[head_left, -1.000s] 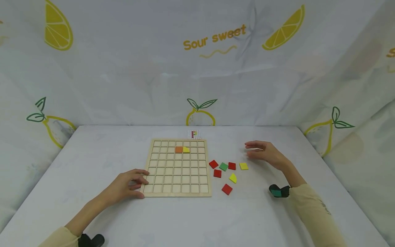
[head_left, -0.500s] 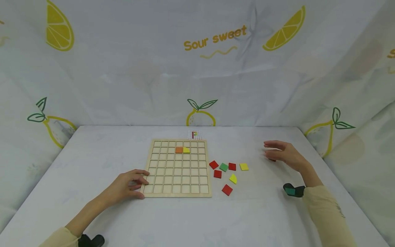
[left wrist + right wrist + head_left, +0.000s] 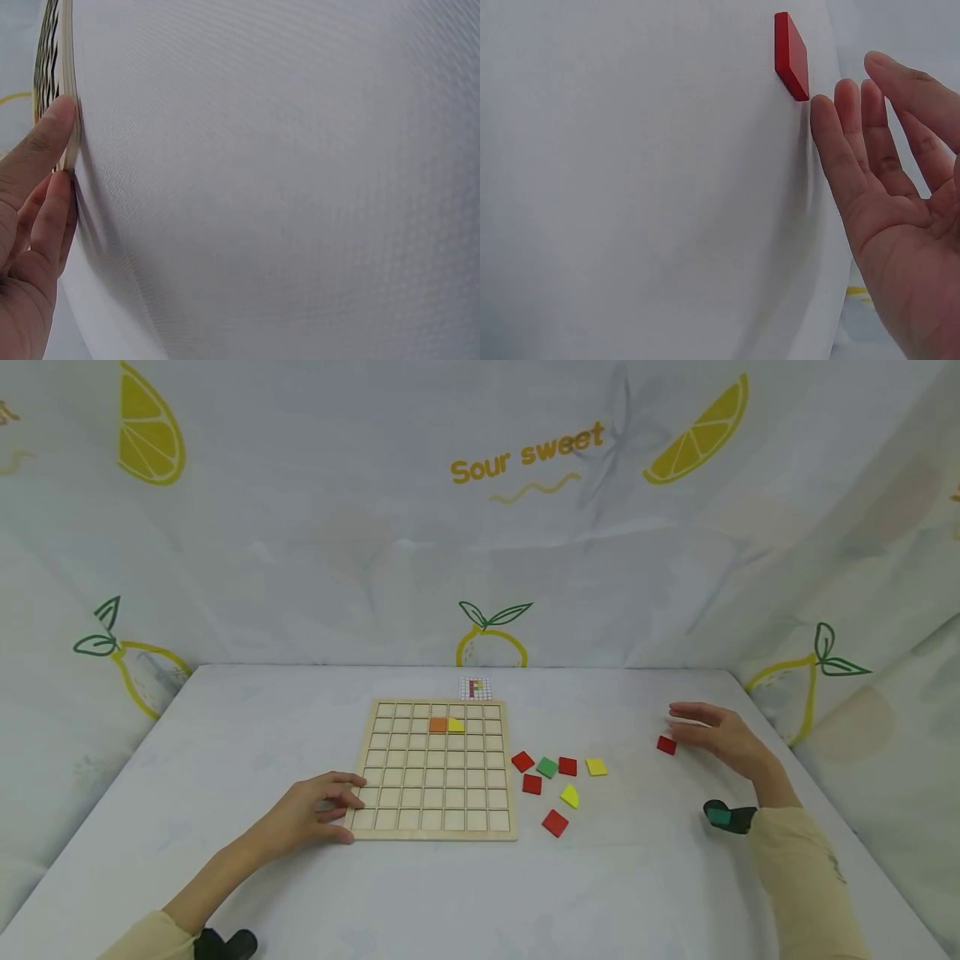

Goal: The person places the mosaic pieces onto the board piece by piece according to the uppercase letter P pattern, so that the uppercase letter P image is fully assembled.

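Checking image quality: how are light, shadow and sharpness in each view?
Head: dim, mostly even light; soft shadow beside the right sleeve; pattern card too small to read finely. Left wrist: shadow along the wooden board, mesh texture across the tablecloth. Right wrist: diffuse shadow, red tile fairly crisp.

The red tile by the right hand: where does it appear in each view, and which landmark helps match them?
Head: right of centre, below mid-height; the red tile lies just below the fingertips.
Left wrist: not in the picture.
Right wrist: near the top, right of centre.
Shared landmark: the right hand, in the head and right wrist views.
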